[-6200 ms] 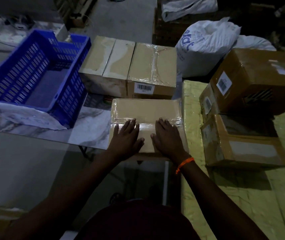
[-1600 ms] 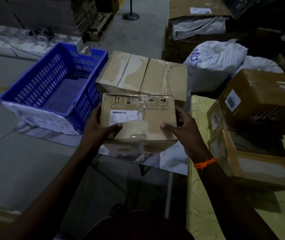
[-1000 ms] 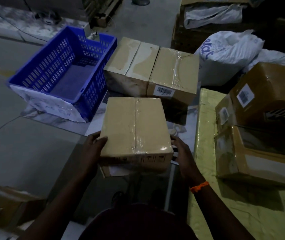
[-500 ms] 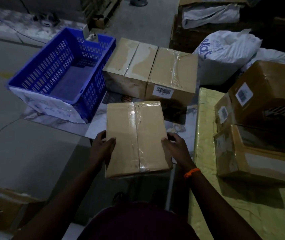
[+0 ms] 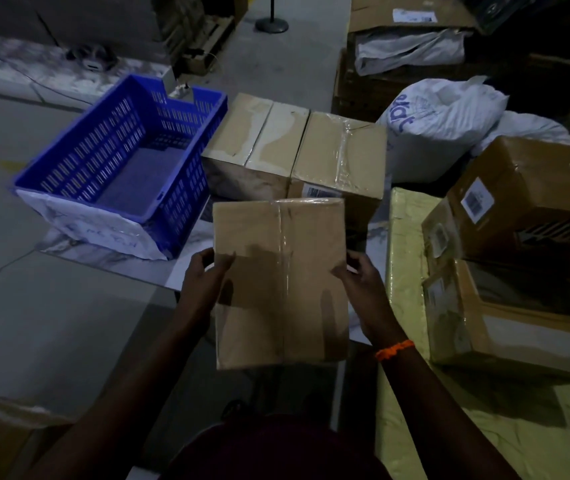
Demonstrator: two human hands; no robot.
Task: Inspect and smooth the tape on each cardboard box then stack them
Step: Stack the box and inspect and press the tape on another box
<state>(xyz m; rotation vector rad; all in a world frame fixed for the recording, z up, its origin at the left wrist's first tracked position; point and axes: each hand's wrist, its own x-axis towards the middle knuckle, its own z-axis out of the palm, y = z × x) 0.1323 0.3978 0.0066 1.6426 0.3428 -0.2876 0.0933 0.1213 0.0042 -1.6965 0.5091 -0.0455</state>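
Cardboard box [image 5: 281, 282], long axis pointing away, gripped at its sides by left hand [image 5: 203, 273] and right hand [image 5: 359, 282]

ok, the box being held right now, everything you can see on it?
The held box is plain brown cardboard, rectangular, broad face turned up toward the camera. A strip of clear tape runs down its middle seam, slightly wrinkled; glossy tape also wraps the far edge. No label shows on this face. The left hand grips its left edge, the right hand its right edge, thumbs on top.
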